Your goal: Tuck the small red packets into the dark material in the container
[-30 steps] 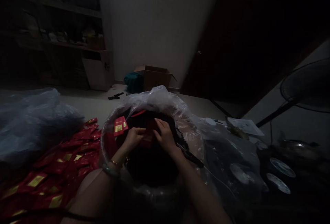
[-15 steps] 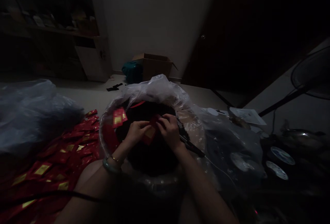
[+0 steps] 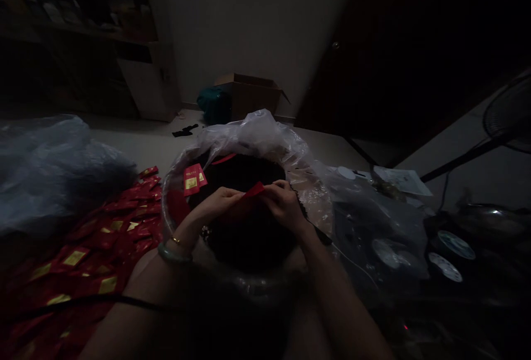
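Head view: worn, looking forward and down from above the near side. Left hand point(image 3: 222, 201) and right hand point(image 3: 287, 205) fall mid-view, close, over the plastic-lined container point(image 3: 263, 128). Faces far wall point(image 3: 249, 22); shelves point(image 3: 91, 34) at far left, fan point(image 3: 508, 111) at right edge.

Red packet point(image 3: 254, 189) now tilted, edge up

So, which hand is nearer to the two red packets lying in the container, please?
Left: the left hand sits below and right of the red packets in view; the right hand is farther right, across the held red packet.
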A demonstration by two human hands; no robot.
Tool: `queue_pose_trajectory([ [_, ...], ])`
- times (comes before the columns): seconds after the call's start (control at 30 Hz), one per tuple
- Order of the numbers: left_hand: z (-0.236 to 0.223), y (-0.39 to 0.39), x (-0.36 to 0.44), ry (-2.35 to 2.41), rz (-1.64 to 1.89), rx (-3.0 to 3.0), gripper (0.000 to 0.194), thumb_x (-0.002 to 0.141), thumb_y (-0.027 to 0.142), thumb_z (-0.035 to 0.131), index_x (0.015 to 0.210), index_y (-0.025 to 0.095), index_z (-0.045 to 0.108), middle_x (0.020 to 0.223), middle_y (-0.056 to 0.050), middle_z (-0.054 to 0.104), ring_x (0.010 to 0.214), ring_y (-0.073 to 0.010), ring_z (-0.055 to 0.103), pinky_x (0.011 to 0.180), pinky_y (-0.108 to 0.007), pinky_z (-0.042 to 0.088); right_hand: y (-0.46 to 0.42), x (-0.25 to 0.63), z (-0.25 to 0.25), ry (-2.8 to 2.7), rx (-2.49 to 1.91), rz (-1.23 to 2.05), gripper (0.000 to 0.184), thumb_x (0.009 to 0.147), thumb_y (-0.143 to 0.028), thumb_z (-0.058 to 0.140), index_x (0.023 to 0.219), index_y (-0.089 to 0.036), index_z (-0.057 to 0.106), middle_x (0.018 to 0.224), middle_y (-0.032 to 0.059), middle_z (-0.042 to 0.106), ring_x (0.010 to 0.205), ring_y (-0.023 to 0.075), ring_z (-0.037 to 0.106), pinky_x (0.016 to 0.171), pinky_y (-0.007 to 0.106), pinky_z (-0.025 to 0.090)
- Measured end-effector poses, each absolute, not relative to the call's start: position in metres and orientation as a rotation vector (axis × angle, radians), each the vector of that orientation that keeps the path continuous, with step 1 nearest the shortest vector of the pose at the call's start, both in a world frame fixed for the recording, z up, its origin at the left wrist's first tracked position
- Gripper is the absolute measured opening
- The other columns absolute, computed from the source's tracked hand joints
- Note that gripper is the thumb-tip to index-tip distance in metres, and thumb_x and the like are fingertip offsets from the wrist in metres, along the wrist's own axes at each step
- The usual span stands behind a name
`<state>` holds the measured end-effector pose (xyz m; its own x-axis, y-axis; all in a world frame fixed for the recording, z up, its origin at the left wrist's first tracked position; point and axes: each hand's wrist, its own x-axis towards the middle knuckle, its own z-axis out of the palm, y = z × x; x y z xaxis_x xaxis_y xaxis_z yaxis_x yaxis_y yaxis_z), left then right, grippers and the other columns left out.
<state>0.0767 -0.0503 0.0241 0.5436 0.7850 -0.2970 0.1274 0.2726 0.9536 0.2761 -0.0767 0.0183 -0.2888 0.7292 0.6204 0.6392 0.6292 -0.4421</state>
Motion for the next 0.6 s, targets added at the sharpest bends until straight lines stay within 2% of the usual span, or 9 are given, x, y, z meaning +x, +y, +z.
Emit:
queue_pose_trajectory([
  [0.07,0.024,-0.051,0.075,0.950,0.529,1.228,0.047,0.060,0.053,0.074,0.079,0.010,0.071,0.050,0.004,0.055,0.042,-0.0063,0.042,0.041,-0.018,0.028,-0.079,0.274,0.018,-2.089,-1.021,0.107,0.014,0.090,-0.025,0.053,0.093,-0.023,0.067,0.084,0.0017,0.073,0.071,0.0154,0.058,0.077,0.033,0.040],
  [0.17,0.024,-0.049,0.075,0.995,0.600,1.248,0.044,0.064,0.054,0.070,0.074,0.011,0.070,0.048,0.005,0.051,0.041,-0.0056,0.039,0.040,-0.018,0.026,-0.081,0.272,0.018,-2.126,-1.027,0.078,0.016,0.091,-0.022,0.052,0.090,-0.021,0.068,0.081,0.0025,0.073,0.063,0.0129,0.055,0.073,0.031,0.038],
  [0.3,0.021,-0.046,0.078,1.075,0.676,1.389,0.035,0.068,0.044,0.067,0.078,0.011,0.072,0.055,0.001,0.060,0.048,-0.0098,0.049,0.044,-0.019,0.034,-0.088,0.270,0.020,-2.131,-1.144,0.159,0.015,0.088,-0.017,0.054,0.086,-0.021,0.069,0.076,0.0019,0.071,0.063,0.0132,0.051,0.069,0.029,0.037],
  [0.4,0.017,-0.047,0.081,1.062,0.802,1.617,0.029,0.073,0.038,0.062,0.079,0.012,0.073,0.065,-0.003,0.068,0.059,-0.0137,0.058,0.053,-0.021,0.042,-0.093,0.268,0.024,-2.130,-1.239,0.340,0.014,0.085,-0.016,0.055,0.085,-0.021,0.069,0.075,0.0011,0.070,0.066,0.0139,0.052,0.071,0.028,0.038],
  [0.5,0.014,-0.051,0.085,1.066,0.949,1.818,0.025,0.078,0.033,0.059,0.080,0.014,0.074,0.076,-0.005,0.074,0.068,-0.0165,0.064,0.062,-0.023,0.046,-0.093,0.265,0.025,-2.086,-1.273,0.679,0.013,0.081,-0.026,0.063,0.090,-0.019,0.069,0.079,0.0011,0.071,0.068,0.0147,0.057,0.071,0.028,0.041],
  [0.6,0.013,-0.055,0.089,1.093,0.996,1.917,0.023,0.080,0.031,0.058,0.083,0.016,0.075,0.081,-0.005,0.075,0.072,-0.0176,0.067,0.067,-0.023,0.048,-0.091,0.263,0.022,-2.049,-1.309,0.843,0.021,0.080,-0.037,0.063,0.077,-0.018,0.068,0.066,-0.0010,0.065,0.062,0.0144,0.057,0.070,0.028,0.043],
])
